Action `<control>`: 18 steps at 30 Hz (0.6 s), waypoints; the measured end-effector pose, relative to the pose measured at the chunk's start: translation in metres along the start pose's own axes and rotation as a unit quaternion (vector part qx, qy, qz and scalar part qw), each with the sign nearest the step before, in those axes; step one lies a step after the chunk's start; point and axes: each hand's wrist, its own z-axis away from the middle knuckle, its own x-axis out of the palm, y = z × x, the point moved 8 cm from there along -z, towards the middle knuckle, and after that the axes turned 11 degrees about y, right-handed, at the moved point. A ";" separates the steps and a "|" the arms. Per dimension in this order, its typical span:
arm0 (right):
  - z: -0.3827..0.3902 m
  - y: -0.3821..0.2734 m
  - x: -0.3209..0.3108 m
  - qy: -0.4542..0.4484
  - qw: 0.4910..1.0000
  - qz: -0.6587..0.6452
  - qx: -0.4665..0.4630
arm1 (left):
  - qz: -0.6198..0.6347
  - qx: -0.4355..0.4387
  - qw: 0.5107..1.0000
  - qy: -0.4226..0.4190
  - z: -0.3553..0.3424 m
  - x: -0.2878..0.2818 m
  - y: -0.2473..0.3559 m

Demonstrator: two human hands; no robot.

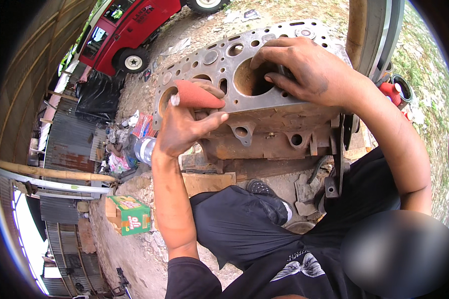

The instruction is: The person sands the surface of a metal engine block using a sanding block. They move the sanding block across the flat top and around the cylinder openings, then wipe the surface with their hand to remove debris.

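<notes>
A rusty engine block lies before me, its flat grey deck full of round holes turned up. My left hand is closed on a curled piece of red sandpaper over the left part of the deck; its thumb points right, apart from the sheet. Over the deck's right part, my right hand rests at a large cylinder bore. Its thumb and index finger are spread across the bore's right side, with nothing seen between them. The other fingertips of that hand are partly hidden.
Wooden boards lie under the block. A clear plastic bottle and a green carton stand at left. Beyond is a red off-road vehicle. A post rises at the far right, near a red container. My shoe is below.
</notes>
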 end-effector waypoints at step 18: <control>0.000 0.002 0.001 -0.010 1.000 0.017 -0.013 | -0.148 -0.071 0.974 0.157 0.013 -0.005 0.001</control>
